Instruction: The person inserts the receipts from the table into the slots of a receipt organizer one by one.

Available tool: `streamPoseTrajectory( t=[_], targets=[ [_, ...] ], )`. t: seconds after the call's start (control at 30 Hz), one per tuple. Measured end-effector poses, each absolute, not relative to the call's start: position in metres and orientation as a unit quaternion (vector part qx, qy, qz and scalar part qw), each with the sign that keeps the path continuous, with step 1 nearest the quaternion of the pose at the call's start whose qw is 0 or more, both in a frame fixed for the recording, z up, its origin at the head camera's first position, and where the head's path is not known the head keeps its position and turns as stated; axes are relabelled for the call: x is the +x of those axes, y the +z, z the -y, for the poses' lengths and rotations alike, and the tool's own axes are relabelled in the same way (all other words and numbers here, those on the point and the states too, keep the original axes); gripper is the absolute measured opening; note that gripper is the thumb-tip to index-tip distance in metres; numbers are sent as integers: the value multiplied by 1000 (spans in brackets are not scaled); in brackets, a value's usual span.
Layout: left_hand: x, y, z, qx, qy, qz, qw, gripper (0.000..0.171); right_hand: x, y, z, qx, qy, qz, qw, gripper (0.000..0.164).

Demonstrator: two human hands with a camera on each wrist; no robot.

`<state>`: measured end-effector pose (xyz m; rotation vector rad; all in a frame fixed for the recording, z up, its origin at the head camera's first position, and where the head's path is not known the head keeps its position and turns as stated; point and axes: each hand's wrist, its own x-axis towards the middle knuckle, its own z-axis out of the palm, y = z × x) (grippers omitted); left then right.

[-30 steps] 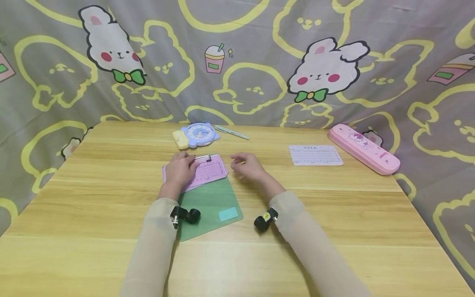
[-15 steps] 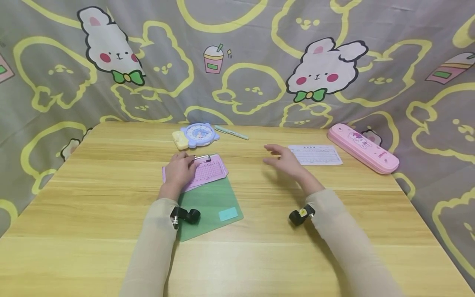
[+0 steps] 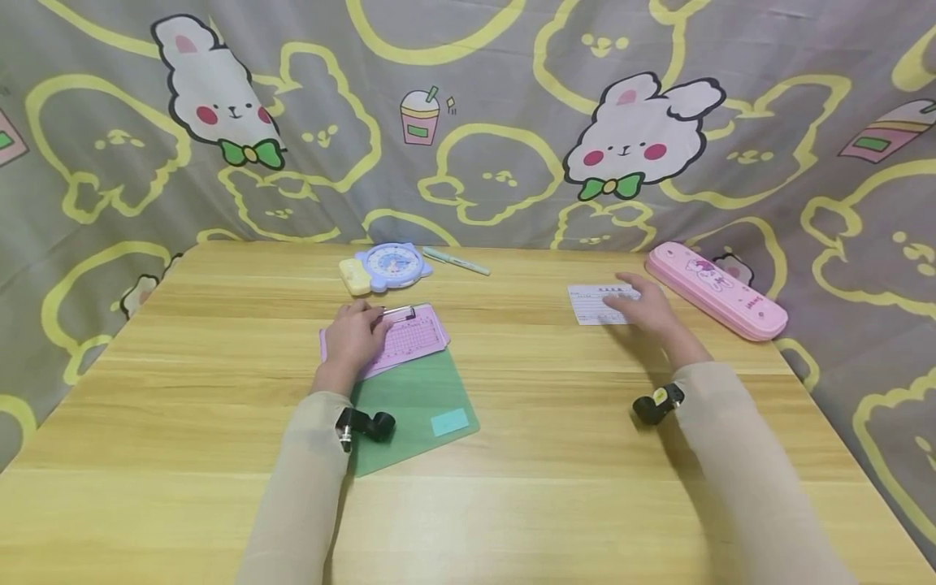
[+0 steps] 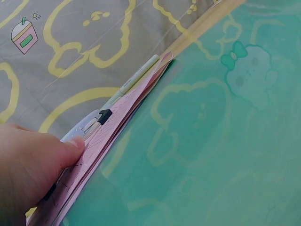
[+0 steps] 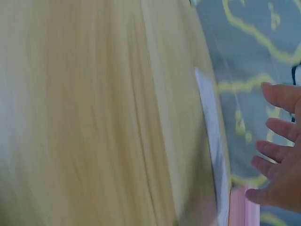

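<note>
A translucent green clipboard (image 3: 409, 418) lies on the table with pink printed sheets (image 3: 417, 337) at its top, under a metal clip (image 3: 398, 312). My left hand (image 3: 349, 337) holds the clip end, and the left wrist view shows its thumb (image 4: 73, 149) pressed at the wire of the clip. A white lined form (image 3: 588, 307) lies on the right half of the table. Over its right part hovers my right hand (image 3: 649, 309), partly hiding it. In the right wrist view the fingers of this hand (image 5: 282, 155) are spread, with nothing between them.
Behind the clipboard sit a blue round clock-like dial (image 3: 393, 266), a yellow block (image 3: 355, 278) and a pale green pen (image 3: 457, 261). A pink pencil case (image 3: 717, 292) lies right of the form. A patterned curtain (image 3: 504, 81) stands behind the wooden table (image 3: 526, 504).
My right hand has moved right, away from the clipboard and across the table to above the white form. The left hand has stayed on the clip.
</note>
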<state>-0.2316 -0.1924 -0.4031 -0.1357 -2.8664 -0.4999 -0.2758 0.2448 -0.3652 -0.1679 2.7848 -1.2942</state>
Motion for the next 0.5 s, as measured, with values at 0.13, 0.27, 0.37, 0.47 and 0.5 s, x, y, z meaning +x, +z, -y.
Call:
streamPoseTrajectory(
  t=[0.13, 0.27, 0.37, 0.47, 0.5],
  targets=[
    [-232, -404, 192, -47, -176, 976, 116, 36, -280, -370, -264, -28, -447, -893, 50, 68],
    [-232, -404, 192, -47, -179, 976, 117, 36, -284, -376, -277, -29, -432, -900, 53, 70],
    [-232, -405, 193, -48, -181, 975, 119, 36, -286, -381, -284, -27, -431, -900, 53, 70],
    [-232, -405, 193, -47, -184, 974, 121, 36, -285, -385, -289, -9, -470, -880, 63, 71],
    [-232, -405, 193, -47, -184, 974, 120, 36, -285, -386, -291, -1, -474, -878, 63, 71]
  ],
)
